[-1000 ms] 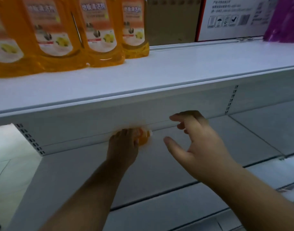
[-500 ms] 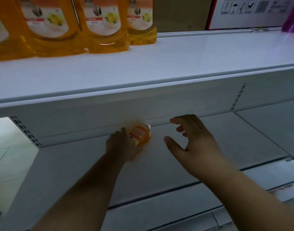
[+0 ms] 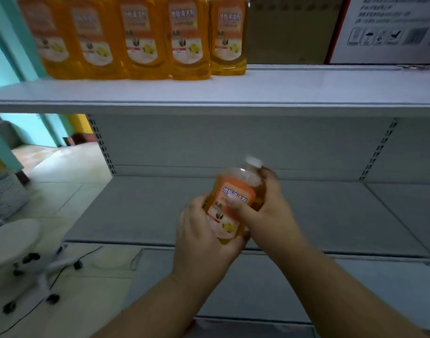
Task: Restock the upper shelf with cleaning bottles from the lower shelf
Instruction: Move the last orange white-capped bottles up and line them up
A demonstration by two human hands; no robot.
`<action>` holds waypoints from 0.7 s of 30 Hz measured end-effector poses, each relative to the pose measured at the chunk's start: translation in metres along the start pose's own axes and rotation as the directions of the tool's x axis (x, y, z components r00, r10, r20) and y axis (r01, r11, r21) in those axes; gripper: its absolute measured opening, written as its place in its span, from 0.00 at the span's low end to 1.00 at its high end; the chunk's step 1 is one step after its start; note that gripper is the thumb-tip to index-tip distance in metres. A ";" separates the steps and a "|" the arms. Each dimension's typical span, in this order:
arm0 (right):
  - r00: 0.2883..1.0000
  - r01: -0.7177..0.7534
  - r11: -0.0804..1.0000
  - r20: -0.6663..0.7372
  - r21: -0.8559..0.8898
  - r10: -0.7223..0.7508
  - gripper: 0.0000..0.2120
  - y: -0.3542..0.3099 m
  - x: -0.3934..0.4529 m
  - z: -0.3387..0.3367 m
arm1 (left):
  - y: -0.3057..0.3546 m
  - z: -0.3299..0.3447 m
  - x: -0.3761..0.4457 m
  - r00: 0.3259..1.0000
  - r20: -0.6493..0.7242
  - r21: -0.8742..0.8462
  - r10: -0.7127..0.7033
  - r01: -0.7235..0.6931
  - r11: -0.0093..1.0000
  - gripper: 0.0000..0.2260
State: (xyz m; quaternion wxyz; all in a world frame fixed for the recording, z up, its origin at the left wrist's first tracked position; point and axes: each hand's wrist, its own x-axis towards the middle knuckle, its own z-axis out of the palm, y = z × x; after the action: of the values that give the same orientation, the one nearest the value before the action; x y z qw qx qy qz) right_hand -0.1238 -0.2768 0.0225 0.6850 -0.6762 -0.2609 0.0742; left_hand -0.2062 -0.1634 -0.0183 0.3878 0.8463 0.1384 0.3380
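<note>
An orange cleaning bottle (image 3: 234, 189) with a white cap is held tilted in front of the lower shelf (image 3: 140, 206), cap pointing up and away. My left hand (image 3: 201, 240) grips its base from below. My right hand (image 3: 270, 211) grips its upper body, thumb across the label. On the upper shelf (image 3: 306, 89) several matching orange bottles (image 3: 187, 37) stand in a row at the left.
A brown carton (image 3: 287, 28) and a white printed box (image 3: 389, 28) stand on the upper shelf to the right of the bottles. A white swivel stool (image 3: 13, 240) stands on the tiled floor at the left. Perforated shelf uprights (image 3: 377, 150) run down the back panel.
My left hand has pulled the bottle out from the back of the lower shelf and lifted it. My right hand, open before, now grips the bottle too. The view has pulled back.
</note>
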 end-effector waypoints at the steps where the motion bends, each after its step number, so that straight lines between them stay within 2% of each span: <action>1: 0.999 0.028 0.999 0.015 0.031 -0.028 0.30 -0.006 -0.007 -0.004 | 0.009 -0.007 -0.009 1.000 0.023 -0.016 0.000 0.000 1.000 0.39; 3: 0.994 0.085 0.994 0.056 0.071 -0.089 0.30 -0.022 -0.018 -0.012 | 0.023 -0.028 -0.022 0.996 0.086 -0.060 0.004 0.001 0.998 0.34; 6: 0.971 0.161 0.979 0.158 0.124 -0.179 0.32 -0.056 -0.031 -0.022 | 0.040 -0.069 -0.031 0.997 0.061 -0.082 0.053 -0.048 0.995 0.32; 10: 0.923 0.294 0.940 0.204 0.173 -0.326 0.34 -0.114 -0.034 -0.023 | 0.078 -0.111 -0.033 0.990 0.072 0.045 0.118 -0.121 0.992 0.39; 14: 0.851 0.453 0.881 0.229 0.137 -0.473 0.32 -0.181 -0.017 -0.028 | 0.122 -0.136 -0.001 0.976 0.106 0.118 0.191 -0.203 0.972 0.46; 19: 0.786 0.530 0.843 0.321 0.091 -0.529 0.32 -0.232 0.017 -0.034 | 0.159 -0.155 0.053 0.949 0.151 0.133 0.277 -0.298 0.945 0.43; 21: 0.777 0.548 0.833 0.320 0.079 -0.542 0.32 -0.243 0.037 -0.034 | 0.164 -0.161 0.082 0.943 0.161 0.167 0.292 -0.317 0.933 0.46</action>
State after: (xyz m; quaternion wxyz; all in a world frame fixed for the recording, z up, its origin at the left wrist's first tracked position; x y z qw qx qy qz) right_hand -0.1381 -0.3081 0.2685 0.6173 -0.5559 -0.5564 -0.0173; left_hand -0.2599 -0.1404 0.2182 0.2562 0.9114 0.0108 0.3219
